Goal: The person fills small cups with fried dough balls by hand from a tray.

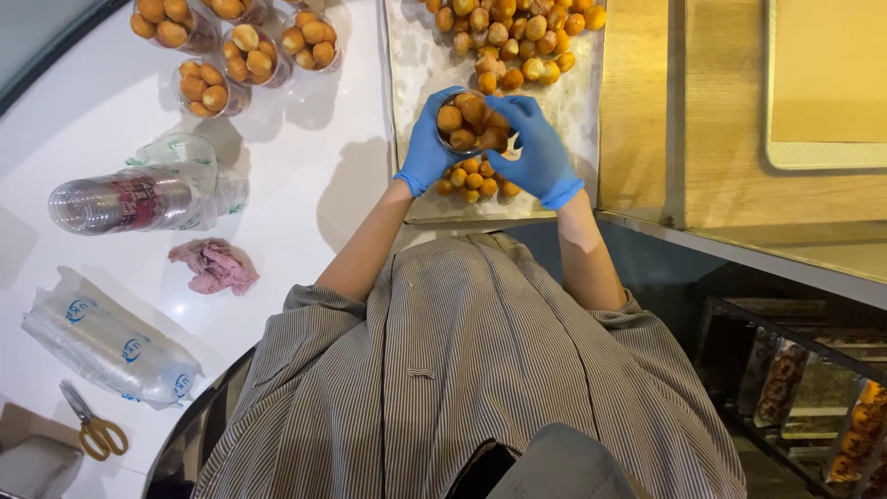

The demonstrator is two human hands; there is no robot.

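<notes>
Both my hands wear blue gloves. My left hand (427,152) grips a clear plastic cup (469,120) heaped with small golden-brown dough balls. My right hand (539,148) rests against the cup's right side, its fingers on the top balls and on a small white piece. The cup hangs over a paper-lined tray (407,55) that carries a pile of loose dough balls (513,37) at the far end and a smaller cluster (473,177) under my hands.
Several filled cups (242,54) stand at the back left of the white counter. A sleeve of stacked empty cups (120,201), a pink cloth (214,266), a bag of lids (111,344) and scissors (92,427) lie at left. A wooden counter (721,102) lies to the right.
</notes>
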